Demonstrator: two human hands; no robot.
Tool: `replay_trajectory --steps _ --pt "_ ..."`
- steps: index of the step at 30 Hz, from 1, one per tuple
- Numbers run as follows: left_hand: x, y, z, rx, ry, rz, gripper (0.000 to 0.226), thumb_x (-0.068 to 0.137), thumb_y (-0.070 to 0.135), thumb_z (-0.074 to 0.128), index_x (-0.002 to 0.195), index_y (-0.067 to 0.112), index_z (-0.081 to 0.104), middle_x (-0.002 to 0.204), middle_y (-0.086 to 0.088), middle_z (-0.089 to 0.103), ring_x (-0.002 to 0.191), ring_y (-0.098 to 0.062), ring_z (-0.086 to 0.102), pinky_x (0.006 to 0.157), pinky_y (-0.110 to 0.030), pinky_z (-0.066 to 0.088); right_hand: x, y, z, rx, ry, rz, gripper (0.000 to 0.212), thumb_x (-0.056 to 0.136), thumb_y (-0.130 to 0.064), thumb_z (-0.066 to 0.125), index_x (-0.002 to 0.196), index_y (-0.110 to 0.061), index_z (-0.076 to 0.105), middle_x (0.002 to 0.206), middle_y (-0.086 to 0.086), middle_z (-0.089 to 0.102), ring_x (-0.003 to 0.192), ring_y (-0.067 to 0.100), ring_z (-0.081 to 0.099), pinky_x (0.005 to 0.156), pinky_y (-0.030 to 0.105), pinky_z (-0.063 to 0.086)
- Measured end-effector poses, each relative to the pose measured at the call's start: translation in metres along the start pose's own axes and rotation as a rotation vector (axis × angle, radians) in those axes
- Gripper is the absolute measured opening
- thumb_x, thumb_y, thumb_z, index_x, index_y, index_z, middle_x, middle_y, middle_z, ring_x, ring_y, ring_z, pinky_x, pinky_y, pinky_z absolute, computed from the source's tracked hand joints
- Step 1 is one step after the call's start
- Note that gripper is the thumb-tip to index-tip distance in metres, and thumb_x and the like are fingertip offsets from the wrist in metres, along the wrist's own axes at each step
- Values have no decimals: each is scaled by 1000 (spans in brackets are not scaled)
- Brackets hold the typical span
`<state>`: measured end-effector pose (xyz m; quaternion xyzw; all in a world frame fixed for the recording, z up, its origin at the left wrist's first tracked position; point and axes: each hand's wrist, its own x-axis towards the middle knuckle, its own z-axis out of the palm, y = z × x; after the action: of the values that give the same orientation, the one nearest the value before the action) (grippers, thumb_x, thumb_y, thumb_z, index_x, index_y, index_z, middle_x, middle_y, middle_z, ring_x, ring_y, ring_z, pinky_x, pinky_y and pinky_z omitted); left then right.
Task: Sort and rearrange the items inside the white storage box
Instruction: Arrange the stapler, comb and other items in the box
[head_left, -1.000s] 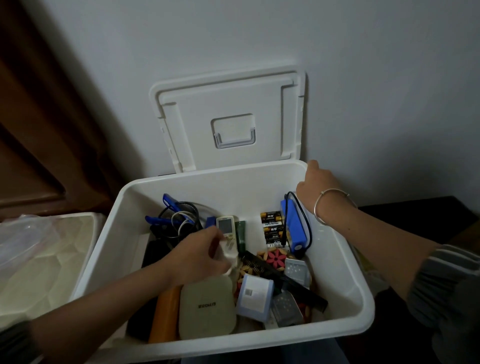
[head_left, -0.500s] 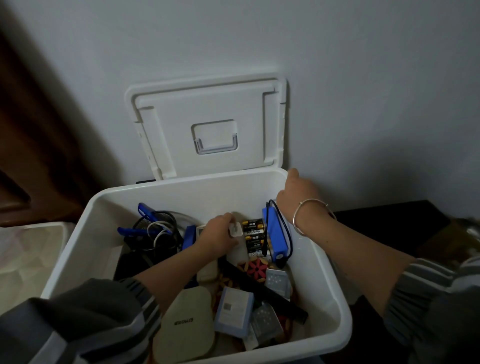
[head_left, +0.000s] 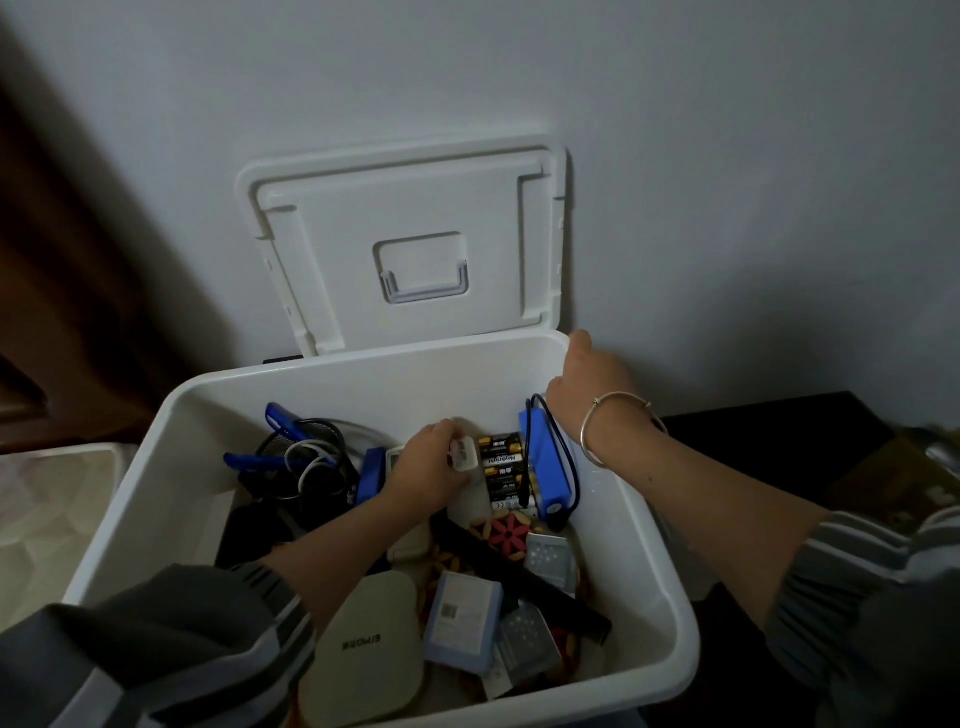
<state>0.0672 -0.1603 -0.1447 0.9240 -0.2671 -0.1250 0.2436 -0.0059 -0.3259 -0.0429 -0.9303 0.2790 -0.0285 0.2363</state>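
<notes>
head view: left hand (head_left: 426, 465) pinches a small white charger (head_left: 464, 453) inside the white storage box (head_left: 363, 359), beside the batteries (head_left: 501, 462). it looks light, stiff and smooth; better hold its flat sides. right hand (head_left: 592, 387) is at the far rim, fingers hidden.

Pretty sure this is someone's home, a dim room corner: plain white wall (head_left: 727, 156), dark wood panel (head_left: 78, 260) on the left, and a white storage box (head_left: 363, 374) full of household junk like batteries (head_left: 501, 460) and cables (head_left: 306, 457).
</notes>
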Motion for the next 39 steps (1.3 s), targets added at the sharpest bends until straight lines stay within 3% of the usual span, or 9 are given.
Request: replay_trajectory --steps 4,6,10,14,20,23,28,33,39 --pt "-4 -3 -1 -109 5 -84 33 81 14 71 104 9 48 97 -5 58 86 -18 54 67 -26 42 -1 0 -1 3 -6 0 38 91 -7 48 127 -4 35 104 15 59 85 26 59 70 34 53" --pt "-9 -3 -1 -35 19 -73 33 82 19 70 96 13 41 89 -1 54 83 -20 56 62 -27 42 -2 0 -2 7 -6 0 36 91 -7 48 125 -4 36 104 15 59 81 24 56 69 32 52" --pt "-17 4 0 255 85 -47 40 83 42 67 99 13 44 97 -4 61 90 -23 60 67 -34 50 -2 0 -3 4 -6 5 37 91 -8 49 126 -4 36 105 15 59 84 25 58 69 33 53" --pt "-18 8 3 462 -33 -106 53 80 57 65 106 13 49 105 -5 63 94 -21 63 65 -30 44 -3 -1 -3 8 -5 3 37 91 -8 49 125 -4 36 104 15 59 82 25 58 69 33 53" --pt "-12 4 1 370 -126 -126 57 82 63 58 96 8 57 103 -10 62 91 -23 62 68 -33 47 -3 -1 -3 16 -6 4 42 90 -7 49 129 -4 34 107 16 59 87 27 59 75 36 55" --pt "-11 1 -2 329 -188 -112 61 81 59 63 106 4 57 108 -12 61 94 -23 61 77 -34 51 -3 -1 -2 11 0 1 42 90 -7 49 129 -4 34 105 15 59 81 24 56 72 34 54" --pt "-11 1 -6 226 -125 -6 56 78 45 73 117 13 48 116 -5 54 102 -22 57 81 -33 48 -3 -1 -2 7 -2 -1 40 90 -7 49 127 -3 34 105 16 59 86 27 60 72 34 53" --pt "-5 1 -3 226 -54 55 40 85 33 68 113 9 52 115 -9 53 101 -24 54 74 -28 39 -3 -2 -3 -4 -7 -1 41 90 -7 49 128 -3 34 105 16 59 90 28 61 74 35 54" --pt "-2 -3 1 229 34 80 30 89 28 63 109 8 52 115 -10 54 98 -26 56 73 -32 42 -3 -2 -3 -13 -4 2 40 90 -7 49 127 -4 34 107 16 59 90 28 61 71 34 53"
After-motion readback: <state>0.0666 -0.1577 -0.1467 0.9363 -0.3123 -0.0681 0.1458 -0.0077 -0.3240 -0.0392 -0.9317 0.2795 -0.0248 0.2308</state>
